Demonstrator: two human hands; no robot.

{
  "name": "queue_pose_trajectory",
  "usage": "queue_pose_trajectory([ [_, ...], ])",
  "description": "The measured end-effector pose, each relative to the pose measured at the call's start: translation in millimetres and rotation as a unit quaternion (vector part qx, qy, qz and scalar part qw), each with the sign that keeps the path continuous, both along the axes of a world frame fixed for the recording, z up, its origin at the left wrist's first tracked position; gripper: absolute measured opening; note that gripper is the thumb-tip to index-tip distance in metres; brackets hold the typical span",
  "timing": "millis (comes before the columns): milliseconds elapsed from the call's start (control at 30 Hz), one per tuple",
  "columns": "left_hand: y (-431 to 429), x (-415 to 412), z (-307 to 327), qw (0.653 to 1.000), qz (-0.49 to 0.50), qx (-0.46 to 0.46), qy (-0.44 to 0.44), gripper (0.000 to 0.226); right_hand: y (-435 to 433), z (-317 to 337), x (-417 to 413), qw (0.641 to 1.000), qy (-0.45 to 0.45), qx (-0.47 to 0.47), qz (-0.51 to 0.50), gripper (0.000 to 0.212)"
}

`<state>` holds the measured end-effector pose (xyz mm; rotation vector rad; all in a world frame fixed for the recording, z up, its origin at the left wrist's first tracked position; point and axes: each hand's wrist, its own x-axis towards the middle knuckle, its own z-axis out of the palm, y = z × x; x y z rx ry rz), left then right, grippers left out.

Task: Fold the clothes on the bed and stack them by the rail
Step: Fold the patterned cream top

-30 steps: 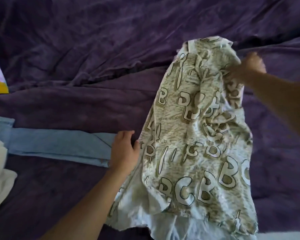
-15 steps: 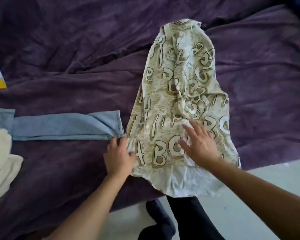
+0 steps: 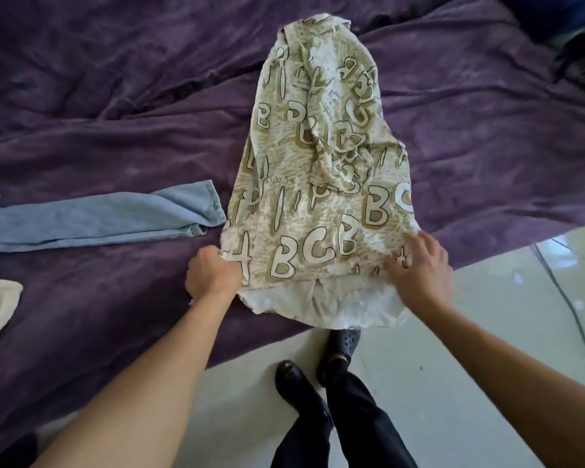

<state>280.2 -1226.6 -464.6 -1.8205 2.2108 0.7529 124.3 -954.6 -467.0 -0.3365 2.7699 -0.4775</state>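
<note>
Grips the near left corner of the letter-printed garment [image 3: 321, 184] with the left hand [image 3: 211, 275]; touches the near right corner with the right hand [image 3: 419, 268], pinch or press unclear. Spread on the bed [image 3: 115, 113], lengthwise from lower centre to top centre, away from both hands.

Soft, even daylight, fairly bright. Glare whitens the floor [image 3: 507, 298] right of the hands. Wide-angle bending curves the edges; detail is slightly soft.
</note>
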Motion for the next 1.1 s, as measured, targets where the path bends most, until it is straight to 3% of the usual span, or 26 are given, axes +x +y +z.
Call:
queue_pose_trajectory([
  [100, 9, -3, 16, 0.975, -0.129, -0.155, 0.096, 0.012, 17, -7, -32, 0.986, -0.102, 0.069, -0.114, 0.068],
  [167, 38, -17, 35, 0.91, -0.318, -0.208, 0.165, 0.024, 20, -9, -28, 0.983, -0.126, 0.073, -0.111, 0.055],
  [200, 59, -24, 41, 0.872, -0.426, -0.178, 0.16, 0.03, 21, -10, -24, 0.982, -0.139, 0.055, -0.113, 0.043],
  [267, 100, -29, 37, 0.819, -0.57, -0.001, 0.06, 0.035, 30, -9, -17, 0.972, -0.184, -0.01, -0.143, 0.026],
  [300, 113, -29, 32, 0.807, -0.583, 0.091, -0.008, 0.031, 37, -9, -14, 0.963, -0.207, -0.045, -0.167, 0.023],
  [333, 119, -27, 30, 0.817, -0.559, 0.14, -0.026, 0.027, 45, -9, -14, 0.955, -0.22, -0.069, -0.188, 0.021],
  [367, 119, -27, 29, 0.844, -0.518, 0.139, 0.003, 0.027, 52, -10, -14, 0.949, -0.226, -0.087, -0.201, 0.021],
  [433, 110, -27, 22, 0.888, -0.446, 0.005, 0.111, 0.026, 63, -15, -13, 0.939, -0.228, -0.128, -0.224, 0.02],
  [500, 102, -27, 10, 0.877, -0.458, -0.079, 0.124, 0.036, 67, -23, -5, 0.927, -0.231, -0.166, -0.246, 0.019],
  [633, 116, -16, -17, 0.782, -0.613, 0.094, -0.063, 0.054, 78, -36, 25, 0.899, -0.287, -0.163, -0.288, 0.021],
  [767, 107, 2, -25, 0.806, -0.591, 0.03, 0.02, 0.059, 93, -28, 30, 0.866, -0.323, -0.214, -0.316, 0.03],
  [867, 107, 17, -30, 0.783, -0.622, 0.002, -0.01, 0.082, 82, -18, 20, 0.865, -0.319, -0.248, -0.298, 0.03],
  [967, 117, 22, -35, 0.775, -0.63, -0.028, -0.04, 0.103, 57, -6, 14, 0.866, -0.339, -0.256, -0.263, 0.017],
  [1033, 119, 19, -35, 0.776, -0.627, -0.043, -0.054, 0.106, 43, 9, 7, 0.83, -0.379, -0.295, -0.283, 0.021],
  [1100, 120, 12, -34, 0.787, -0.612, -0.046, -0.059, 0.095, 29, 30, -9, 0.773, -0.415, -0.359, -0.319, 0.018],
])
